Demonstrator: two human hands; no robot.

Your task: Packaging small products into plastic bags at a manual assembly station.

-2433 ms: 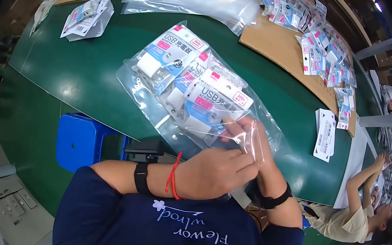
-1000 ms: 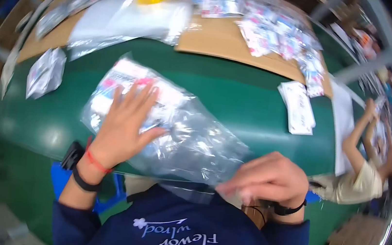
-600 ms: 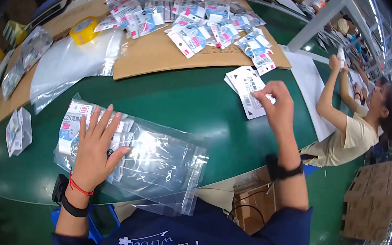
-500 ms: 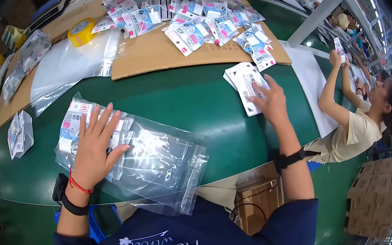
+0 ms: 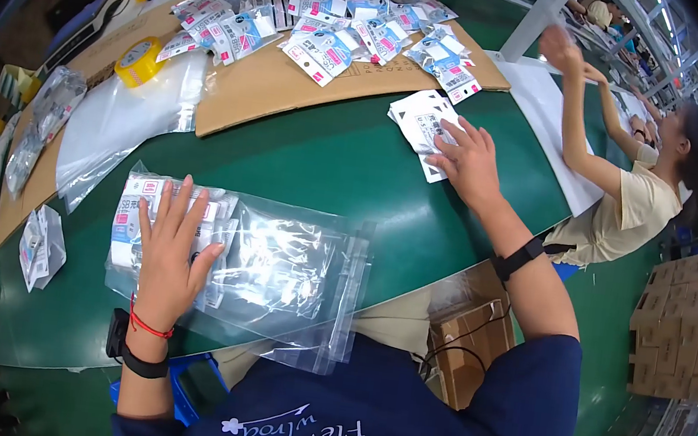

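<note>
My left hand [image 5: 172, 253] lies flat, fingers spread, on a clear zip bag [image 5: 276, 279] on the green table. Inside the bag, under that hand, are several blue-and-white packets [image 5: 128, 230] in printed cards. The bag's zip end, on the right, reaches the table's near edge. Farther right, my right hand [image 5: 470, 165] rests with fanned fingers on a small, uneven stack of white printed cards [image 5: 420, 120]. Its fingertips touch the top card, and the palm side is hidden.
A cardboard sheet [image 5: 240, 113] at the back bears a heap of packets [image 5: 326, 48]. Yellow tape [image 5: 139, 61] sits on clear bags [image 5: 122, 116] at left. A loose packet [image 5: 38, 248] lies near the left edge. A co-worker [image 5: 631, 192] stands at right; boxes [image 5: 675, 328] are stacked behind.
My right hand has come down onto the white cards, its fingers now across the top one. My left hand stays on the bag. The co-worker's near hand has lifted away from a packet.
</note>
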